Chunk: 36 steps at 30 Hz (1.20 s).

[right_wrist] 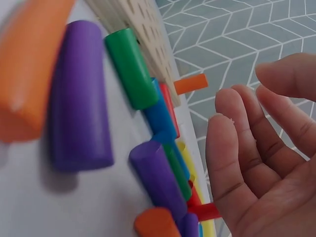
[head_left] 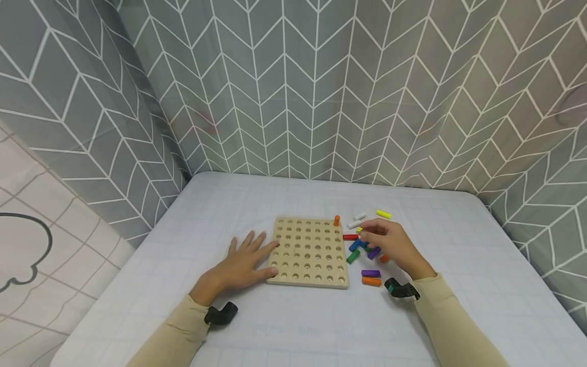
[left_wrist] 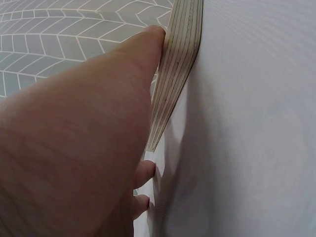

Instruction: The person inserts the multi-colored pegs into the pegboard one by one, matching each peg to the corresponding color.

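Observation:
A square wooden pegboard (head_left: pixel 308 251) with rows of round holes lies on the table. One orange peg (head_left: pixel 337 220) stands upright at its back right corner. My left hand (head_left: pixel 244 266) is spread flat at the board's left side, with thumb and index finger touching that edge. Over the loose coloured pegs right of the board hovers my right hand (head_left: pixel 390 242). In the right wrist view its fingers (right_wrist: pixel 224 148) are loosely bent, apart from the thumb, and hold nothing. Beneath it lie a green peg (right_wrist: pixel 132 69), a purple peg (right_wrist: pixel 81 98) and several others.
Farther back lie a yellow peg (head_left: pixel 383 214) and two white pegs, one (head_left: pixel 359 216) behind the other. An orange peg (head_left: pixel 371 281) rests nearest the front, beside a purple one. A patterned curtain (head_left: pixel 298 92) hangs behind the white table (head_left: pixel 220 204).

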Motion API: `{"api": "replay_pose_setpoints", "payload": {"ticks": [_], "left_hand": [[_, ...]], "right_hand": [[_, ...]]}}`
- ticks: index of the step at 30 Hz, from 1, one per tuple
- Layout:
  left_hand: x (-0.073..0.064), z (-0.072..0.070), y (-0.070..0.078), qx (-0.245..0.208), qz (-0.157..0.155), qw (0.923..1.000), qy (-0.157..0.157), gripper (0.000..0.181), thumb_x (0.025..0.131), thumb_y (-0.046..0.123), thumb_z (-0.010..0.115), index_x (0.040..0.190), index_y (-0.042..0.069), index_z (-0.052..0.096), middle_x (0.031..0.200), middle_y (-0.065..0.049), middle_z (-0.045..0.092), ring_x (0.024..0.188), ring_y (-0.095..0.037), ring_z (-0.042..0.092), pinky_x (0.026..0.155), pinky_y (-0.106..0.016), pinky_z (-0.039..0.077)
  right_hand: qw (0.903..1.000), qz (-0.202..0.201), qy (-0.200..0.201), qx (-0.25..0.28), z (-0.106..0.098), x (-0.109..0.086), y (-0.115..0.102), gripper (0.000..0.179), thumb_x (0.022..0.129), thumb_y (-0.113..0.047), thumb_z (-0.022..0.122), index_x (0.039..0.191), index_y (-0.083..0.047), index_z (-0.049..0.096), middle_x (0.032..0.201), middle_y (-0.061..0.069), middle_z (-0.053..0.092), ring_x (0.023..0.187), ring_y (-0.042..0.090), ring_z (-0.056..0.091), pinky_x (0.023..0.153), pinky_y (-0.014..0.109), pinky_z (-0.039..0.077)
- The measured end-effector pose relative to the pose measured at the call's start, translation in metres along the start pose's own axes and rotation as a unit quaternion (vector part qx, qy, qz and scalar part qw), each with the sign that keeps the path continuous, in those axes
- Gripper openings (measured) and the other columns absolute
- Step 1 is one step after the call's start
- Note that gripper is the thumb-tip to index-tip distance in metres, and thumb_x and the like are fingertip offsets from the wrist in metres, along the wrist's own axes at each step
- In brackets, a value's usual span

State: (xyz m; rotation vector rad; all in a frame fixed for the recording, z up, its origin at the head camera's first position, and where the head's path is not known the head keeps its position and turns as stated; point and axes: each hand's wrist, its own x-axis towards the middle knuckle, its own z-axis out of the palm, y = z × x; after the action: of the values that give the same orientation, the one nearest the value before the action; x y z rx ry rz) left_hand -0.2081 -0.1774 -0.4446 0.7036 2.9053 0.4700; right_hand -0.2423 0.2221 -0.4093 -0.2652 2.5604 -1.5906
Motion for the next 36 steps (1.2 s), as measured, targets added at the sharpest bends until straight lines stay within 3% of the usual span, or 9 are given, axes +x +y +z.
{"api": "replay_pose_setpoints", "payload": {"ticks": [12, 21, 29, 36], "left_hand": [[-0.001, -0.001, 0.001, 0.000, -0.002, 1.0000, -0.001, 0.080, 0.093, 0.073, 0.046, 0.159, 0.029, 0.032, 0.165, -0.013, 0.019, 0.152, -0.040, 0.004, 0.112, -0.073, -0.003], [-0.001, -0.001, 0.001, -0.002, -0.004, 1.0000, -0.003, 0.080, 0.093, 0.073, 0.046, 0.159, 0.029, 0.032, 0.165, -0.013, 0.019, 0.152, -0.041, 0.004, 0.112, -0.073, -0.003], [0.000, 0.002, -0.002, -0.008, 0.000, 1.0000, -0.005, 0.082, 0.093, 0.074, 0.046, 0.159, 0.030, 0.031, 0.166, -0.012, 0.017, 0.152, -0.040, 0.002, 0.113, -0.072, -0.004], [0.001, 0.001, -0.003, -0.003, 0.004, 1.0000, -0.002, 0.082, 0.092, 0.075, 0.045, 0.159, 0.029, 0.031, 0.166, -0.013, 0.018, 0.152, -0.040, 0.003, 0.112, -0.073, -0.003]], "right_hand": [[0.9996, 0.006, -0.010, -0.027, -0.011, -0.021, 0.011, 0.034, 0.094, -0.028, 0.073, 0.118, -0.003, 0.067, 0.101, 0.011, 0.070, 0.085, 0.032, 0.064, 0.068, 0.034, 0.058], [0.9978, -0.022, -0.023, -0.057, -0.016, -0.037, 0.019, 0.025, 0.094, -0.023, 0.073, 0.110, -0.004, 0.069, 0.097, 0.010, 0.070, 0.083, 0.026, 0.062, 0.061, 0.031, 0.053], [0.9938, -0.037, -0.045, -0.095, -0.014, -0.046, 0.021, 0.016, 0.093, -0.020, 0.073, 0.105, -0.009, 0.071, 0.103, 0.004, 0.069, 0.089, 0.024, 0.060, 0.069, 0.029, 0.056], [0.9871, -0.086, -0.058, -0.123, -0.012, -0.051, 0.023, 0.008, 0.090, -0.016, 0.076, 0.095, -0.013, 0.071, 0.100, -0.001, 0.068, 0.092, 0.018, 0.058, 0.078, 0.026, 0.053]]}}
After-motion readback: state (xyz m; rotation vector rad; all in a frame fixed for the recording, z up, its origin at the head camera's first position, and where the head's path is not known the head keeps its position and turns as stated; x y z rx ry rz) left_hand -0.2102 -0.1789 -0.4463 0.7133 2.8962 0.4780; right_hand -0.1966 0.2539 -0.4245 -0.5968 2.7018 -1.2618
